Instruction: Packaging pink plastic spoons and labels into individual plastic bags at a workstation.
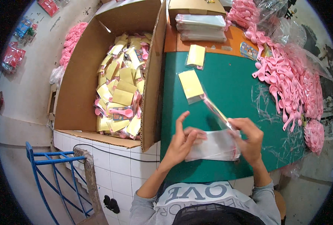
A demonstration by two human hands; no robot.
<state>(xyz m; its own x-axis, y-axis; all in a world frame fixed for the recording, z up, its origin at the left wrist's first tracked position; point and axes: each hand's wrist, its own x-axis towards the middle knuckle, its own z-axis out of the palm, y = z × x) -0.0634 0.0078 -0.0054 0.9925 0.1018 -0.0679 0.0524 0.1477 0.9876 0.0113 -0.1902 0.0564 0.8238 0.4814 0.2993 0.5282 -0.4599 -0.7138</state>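
The right hand (pixel 250 139) pinches a filled clear packet (pixel 216 110). The left hand (pixel 179 145) is at stacked clear bags (pixel 215 150).

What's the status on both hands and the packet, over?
Right hand pinching pink-and-yellow packet, tilted, blurred. Left hand open, fingers spread, at clear bags. Yellow-card packet lying just ahead on green tabletop.

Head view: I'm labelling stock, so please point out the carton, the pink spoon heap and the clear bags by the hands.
Carton (pixel 74 93): head view, inside of its left wall.
Spoon heap (pixel 286 75): head view, about its middle.
Clear bags (pixel 215 147): head view, top bag's surface.
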